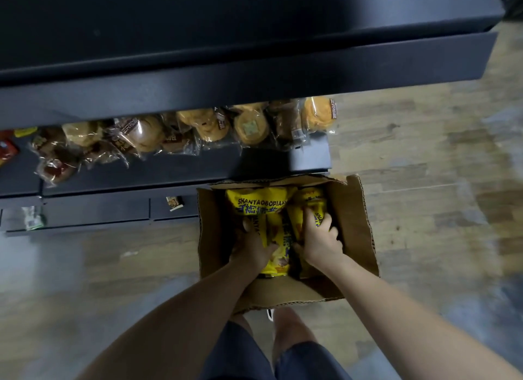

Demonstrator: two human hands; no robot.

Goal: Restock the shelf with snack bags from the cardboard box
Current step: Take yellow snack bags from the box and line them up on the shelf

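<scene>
Pick step: both hands are down in the cardboard box [355, 224] on the floor, butted against the shelf [310, 159]. Left hand [250, 245] fingers wrap a yellow snack bag [276, 255]; right hand [319, 236] fingers clamp a second yellow bag [310, 200] (a third lies flat at the far end). Next: lift both clear, then slot them onto bare shelf beside the wrapped pastries [181, 130].

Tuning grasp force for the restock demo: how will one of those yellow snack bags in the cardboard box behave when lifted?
Likely light for its size: the yellow snack bag looks puffed. Probably floppy and crinkly, since the film creases under the left hand and right hand. Glossy film may slip, so pinch an edge. Contents may crush under hard squeezing.
</scene>
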